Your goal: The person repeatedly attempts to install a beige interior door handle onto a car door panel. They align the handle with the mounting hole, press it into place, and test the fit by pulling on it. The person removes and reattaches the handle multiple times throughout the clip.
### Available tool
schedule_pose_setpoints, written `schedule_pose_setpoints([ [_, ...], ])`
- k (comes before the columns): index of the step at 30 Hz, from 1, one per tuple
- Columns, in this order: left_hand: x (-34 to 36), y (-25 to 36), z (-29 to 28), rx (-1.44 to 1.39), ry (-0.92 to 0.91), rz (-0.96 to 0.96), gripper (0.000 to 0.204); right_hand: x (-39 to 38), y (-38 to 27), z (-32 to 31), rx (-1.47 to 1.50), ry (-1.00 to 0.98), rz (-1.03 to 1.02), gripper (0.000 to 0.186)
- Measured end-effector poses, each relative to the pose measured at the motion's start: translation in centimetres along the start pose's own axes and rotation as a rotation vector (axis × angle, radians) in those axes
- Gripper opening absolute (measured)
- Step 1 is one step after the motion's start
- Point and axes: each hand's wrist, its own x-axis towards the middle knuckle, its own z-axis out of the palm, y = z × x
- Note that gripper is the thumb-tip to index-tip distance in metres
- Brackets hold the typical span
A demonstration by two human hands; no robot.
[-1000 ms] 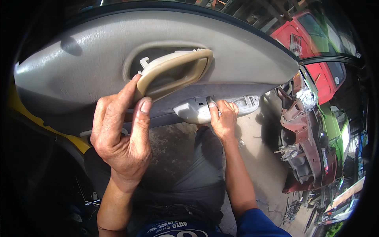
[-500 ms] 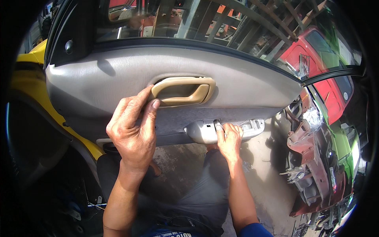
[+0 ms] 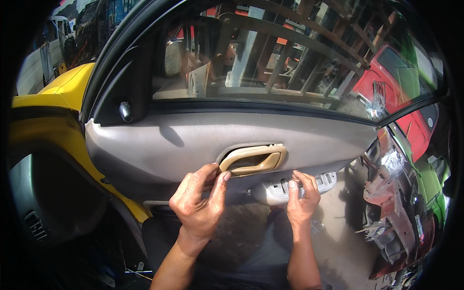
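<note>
A beige inner door handle with its surround (image 3: 249, 152) sits in the grey door panel (image 3: 193, 135), its upper edge standing slightly out of the recess. My left hand (image 3: 199, 203) pinches the left end of that surround between thumb and fingers. Below and to the right, my right hand (image 3: 303, 200) is raised in front of the light grey armrest (image 3: 268, 194), which has open switch slots on top. Its fingers curl toward the thumb; whatever they may hold is too small to make out.
Above the panel is the window glass (image 3: 193, 92), with metal racks behind it. A yellow car body (image 3: 72, 84) borders the door at left. To the right lie reddish scrap body parts (image 3: 382, 193), near a red vehicle (image 3: 394, 92). Tools (image 3: 137, 271) lie at lower left.
My right hand has come up off the armrest, its fingers now curled in the air. My left hand keeps its pinch on the handle surround. The whole view has shifted, showing the door lower and further right.
</note>
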Motion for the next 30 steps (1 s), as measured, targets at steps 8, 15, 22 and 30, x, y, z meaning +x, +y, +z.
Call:
schedule_pose_setpoints([
  [8,0.7,-0.4,-0.7,0.081,-0.100,0.119,0.022,2.0,-6.5,5.0,0.482,0.209,0.148,0.032],
  [15,1.8,-0.3,-2.3,0.088,-0.190,0.078,0.022,2.8,-6.7,5.6,0.512,0.274,0.142,0.016],
  [22,3.8,0.2,-1.7,0.184,-0.242,0.244,0.030,3.9,-7.9,3.8,0.612,0.142,0.318,0.020],
  [30,5.0,1.1,-1.7,0.286,-0.309,0.270,0.039,5.3,-9.4,2.9,0.388,0.051,0.436,0.016],
])
